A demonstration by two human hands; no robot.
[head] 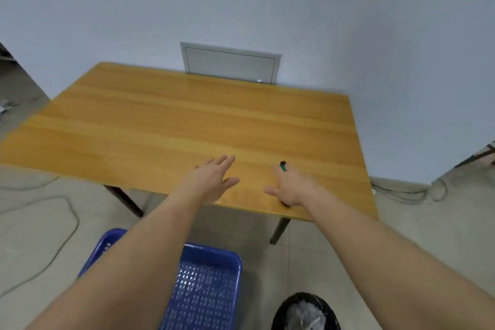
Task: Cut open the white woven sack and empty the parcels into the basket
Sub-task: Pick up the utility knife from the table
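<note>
A green and black cutter [282, 166] lies on the wooden table [171, 126] near its front right corner. My right hand [290, 190] rests flat on top of it, thumb spread to the left. Only the cutter's far tip and a dark bit under the heel of the hand show. My left hand [211, 181] hovers over the table's front edge to the left, palm down, fingers apart, holding nothing. A blue perforated basket [206, 286] stands on the floor below the table, partly hidden by my left forearm. No white woven sack is in view.
A black bin [305, 312] with a clear liner stands on the floor right of the basket. Cables [407, 193] trail on the floor at right and left. A grey wall panel [230, 63] sits behind the table. Dark table legs [278, 230] stand near the basket.
</note>
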